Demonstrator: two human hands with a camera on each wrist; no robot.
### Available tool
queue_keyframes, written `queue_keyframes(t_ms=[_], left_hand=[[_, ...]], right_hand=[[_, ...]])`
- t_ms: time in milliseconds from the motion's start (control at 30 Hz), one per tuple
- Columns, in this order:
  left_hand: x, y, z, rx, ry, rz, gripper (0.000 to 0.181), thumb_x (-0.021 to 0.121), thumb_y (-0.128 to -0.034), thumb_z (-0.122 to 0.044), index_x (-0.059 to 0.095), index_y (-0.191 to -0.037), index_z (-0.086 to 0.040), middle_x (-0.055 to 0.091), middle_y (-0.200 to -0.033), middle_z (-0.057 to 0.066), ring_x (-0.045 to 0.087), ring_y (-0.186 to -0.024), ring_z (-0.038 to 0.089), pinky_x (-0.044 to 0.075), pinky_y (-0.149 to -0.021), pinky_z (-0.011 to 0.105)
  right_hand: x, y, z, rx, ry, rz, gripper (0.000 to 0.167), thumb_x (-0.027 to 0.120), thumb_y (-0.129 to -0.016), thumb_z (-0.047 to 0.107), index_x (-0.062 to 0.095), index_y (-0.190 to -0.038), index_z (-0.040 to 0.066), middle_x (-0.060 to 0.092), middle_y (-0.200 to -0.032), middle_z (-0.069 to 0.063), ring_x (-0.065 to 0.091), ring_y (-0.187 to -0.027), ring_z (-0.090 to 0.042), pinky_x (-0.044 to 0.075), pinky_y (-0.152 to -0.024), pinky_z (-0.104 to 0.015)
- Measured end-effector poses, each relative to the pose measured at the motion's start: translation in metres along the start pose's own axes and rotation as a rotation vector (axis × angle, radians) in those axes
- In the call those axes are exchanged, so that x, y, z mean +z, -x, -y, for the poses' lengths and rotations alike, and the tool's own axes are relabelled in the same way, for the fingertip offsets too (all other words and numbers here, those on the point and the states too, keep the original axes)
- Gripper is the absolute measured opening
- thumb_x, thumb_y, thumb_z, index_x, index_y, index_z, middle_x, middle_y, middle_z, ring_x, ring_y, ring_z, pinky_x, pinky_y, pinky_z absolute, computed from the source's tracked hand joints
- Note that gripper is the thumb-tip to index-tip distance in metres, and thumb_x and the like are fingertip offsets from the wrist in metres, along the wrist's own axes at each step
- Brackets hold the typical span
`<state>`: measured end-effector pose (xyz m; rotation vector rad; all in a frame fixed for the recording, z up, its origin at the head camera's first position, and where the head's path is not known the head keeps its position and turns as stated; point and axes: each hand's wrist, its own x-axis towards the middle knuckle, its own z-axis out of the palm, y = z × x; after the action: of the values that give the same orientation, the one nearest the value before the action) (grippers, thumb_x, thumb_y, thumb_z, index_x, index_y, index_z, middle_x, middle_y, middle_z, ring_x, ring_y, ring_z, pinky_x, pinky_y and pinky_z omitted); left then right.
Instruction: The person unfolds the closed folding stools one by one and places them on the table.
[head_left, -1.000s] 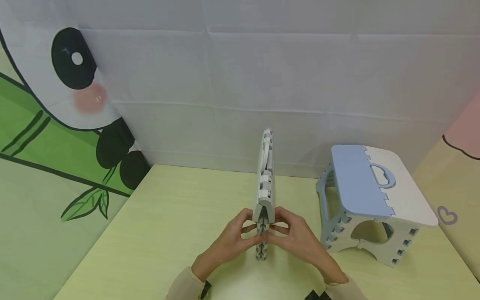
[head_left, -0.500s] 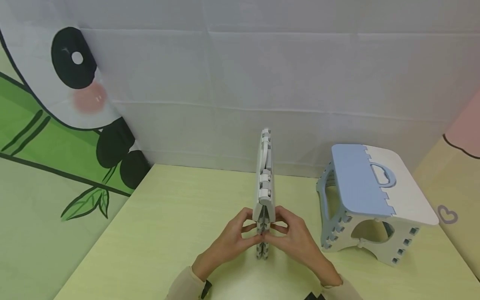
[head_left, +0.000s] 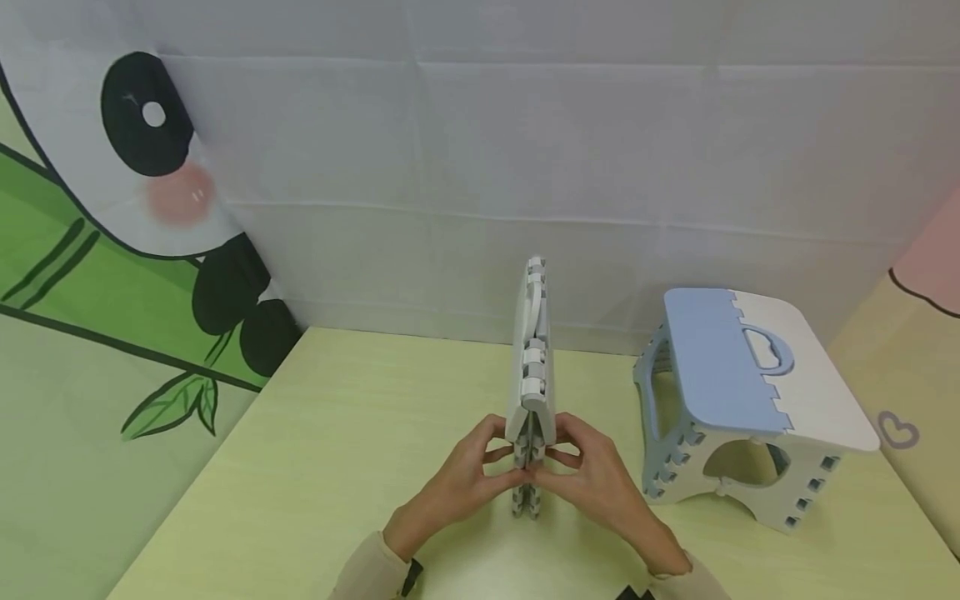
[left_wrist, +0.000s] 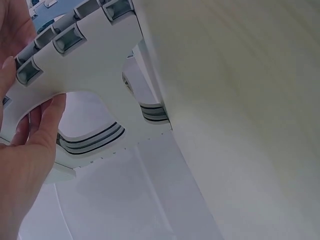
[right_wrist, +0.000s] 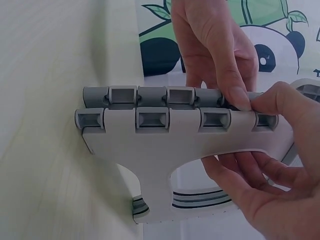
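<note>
A folded grey-and-white folding stool (head_left: 529,350) stands upright on edge, its narrow side facing me. The left hand (head_left: 468,475) grips the near end of its left leg panel, and the right hand (head_left: 600,475) grips the right one. Both thumbs meet at the hinged edge between the panels. In the right wrist view, fingers of the right hand (right_wrist: 280,185) reach into the cut-out of the white leg panel (right_wrist: 155,160), below the square hinge knuckles. The left wrist view likewise has the left hand (left_wrist: 30,165) with fingers in the opening. A narrow gap separates the two leg panels.
To the right, an unfolded blue-and-white folding stool (head_left: 720,358) with a blue carry handle stands on the pale yellow-green table (head_left: 360,400). Behind the table hangs a creased white cloth (head_left: 480,167). A panda print (head_left: 172,150) covers the left side.
The folded stool's two leg panels have spread slightly apart at the near end. The right hand has shifted a touch to the right; the grip of both hands is the same.
</note>
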<state>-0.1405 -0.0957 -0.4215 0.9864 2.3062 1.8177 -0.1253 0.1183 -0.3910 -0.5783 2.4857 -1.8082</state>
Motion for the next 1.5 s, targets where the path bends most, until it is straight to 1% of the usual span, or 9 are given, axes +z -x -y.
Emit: queue_keyframes(t_ms=[233,500,800,967,1267,1500], left_hand=[[-0.001,0.001,-0.001,-0.020,0.000,-0.011,0.049,0.081,-0.0886,-0.007,0.050,-0.126,-0.004,0.057,-0.127,0.008,0.056,-0.122,0.024,0.053,-0.102,0.033],[-0.004,0.002,-0.002,-0.002,-0.019,-0.010,0.049,0.081,-0.0900,-0.012,0.050,-0.128,-0.007,0.057,-0.128,0.007,0.056,-0.120,0.023,0.053,-0.101,0.032],[-0.008,0.003,-0.001,-0.009,-0.018,-0.011,0.050,0.082,-0.0896,-0.011,0.050,-0.128,-0.006,0.057,-0.128,0.007,0.057,-0.119,0.024,0.054,-0.101,0.032],[-0.009,0.004,-0.001,-0.006,-0.021,-0.015,0.050,0.082,-0.0892,-0.011,0.050,-0.128,-0.006,0.057,-0.127,0.007,0.057,-0.119,0.024,0.054,-0.100,0.032],[-0.013,0.004,0.000,0.002,-0.026,-0.018,0.050,0.082,-0.0896,-0.012,0.050,-0.128,-0.006,0.058,-0.126,0.008,0.057,-0.118,0.023,0.054,-0.100,0.033],[-0.016,0.005,-0.001,0.009,-0.027,-0.014,0.051,0.082,-0.0897,-0.012,0.049,-0.129,-0.006,0.057,-0.127,0.009,0.057,-0.119,0.023,0.054,-0.101,0.034]], right_hand=[[-0.002,0.001,-0.001,0.010,-0.011,0.004,0.045,0.086,-0.083,0.007,0.064,-0.122,0.008,0.065,-0.115,-0.008,0.064,-0.109,-0.027,0.057,-0.095,-0.029],[-0.006,0.002,-0.004,-0.008,-0.014,0.003,0.045,0.083,-0.083,0.001,0.064,-0.123,0.008,0.065,-0.117,-0.009,0.065,-0.110,-0.027,0.057,-0.094,-0.030],[-0.008,0.003,-0.004,0.014,-0.024,0.007,0.045,0.082,-0.084,0.001,0.064,-0.124,0.008,0.064,-0.119,-0.010,0.064,-0.113,-0.029,0.057,-0.095,-0.033],[-0.009,0.004,-0.004,0.017,-0.041,0.004,0.046,0.082,-0.083,-0.002,0.063,-0.124,0.006,0.064,-0.121,-0.011,0.064,-0.114,-0.030,0.057,-0.095,-0.032],[-0.014,0.004,-0.006,0.015,-0.049,0.001,0.050,0.082,-0.083,-0.002,0.061,-0.127,0.004,0.064,-0.124,-0.013,0.064,-0.116,-0.032,0.056,-0.095,-0.030],[-0.017,0.003,-0.005,0.016,-0.049,0.010,0.049,0.080,-0.083,-0.004,0.061,-0.128,0.004,0.063,-0.124,-0.014,0.064,-0.115,-0.030,0.056,-0.095,-0.030]])
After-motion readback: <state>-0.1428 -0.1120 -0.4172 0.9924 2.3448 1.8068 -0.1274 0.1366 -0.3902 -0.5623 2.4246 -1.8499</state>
